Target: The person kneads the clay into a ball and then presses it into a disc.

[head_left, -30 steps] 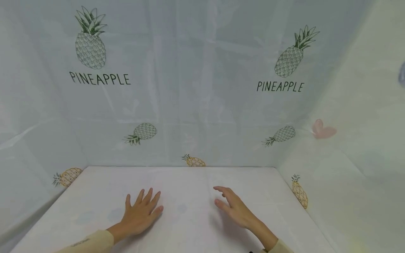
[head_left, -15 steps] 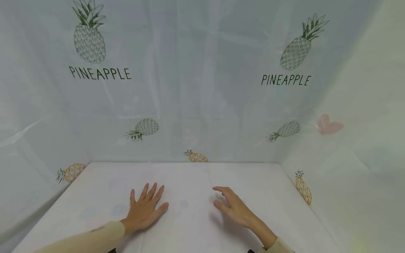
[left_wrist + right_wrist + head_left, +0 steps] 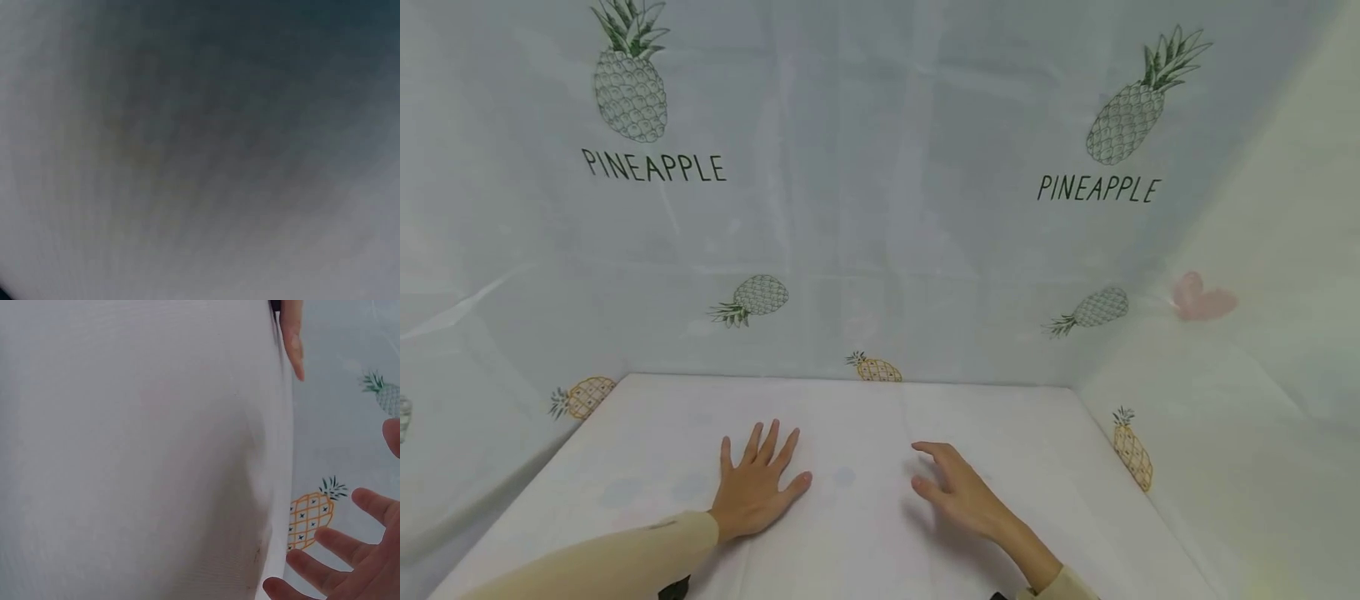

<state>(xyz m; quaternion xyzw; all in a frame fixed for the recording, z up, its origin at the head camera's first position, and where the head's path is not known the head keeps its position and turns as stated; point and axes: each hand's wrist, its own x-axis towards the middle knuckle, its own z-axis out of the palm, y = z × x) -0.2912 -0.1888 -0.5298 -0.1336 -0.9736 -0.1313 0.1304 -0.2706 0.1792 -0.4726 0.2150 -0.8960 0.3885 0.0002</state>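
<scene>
In the head view my left hand (image 3: 754,492) lies palm down on the white cloth-covered table (image 3: 850,550), its fingers spread and straight. My right hand (image 3: 958,492) is to the right, held just above the same surface and casting a shadow on it. Its fingers are relaxed and slightly bent, the thumb apart from them, with nothing between. The right wrist view shows the fingers of this right hand (image 3: 356,562) spread loosely, and the left hand (image 3: 294,337) edge-on at the top. A grey blur fills the left wrist view, where no hand can be made out.
A pale curtain (image 3: 880,208) printed with pineapples rises behind the table's back edge. Similar sheets hang along the left side (image 3: 475,375) and the right side (image 3: 1247,400). Beige sleeves cover both forearms, with a dark band partly showing at the left wrist.
The left hand has slid a little forward and to the right over the table. The right hand stays nearly still. The head view has shifted slightly.
</scene>
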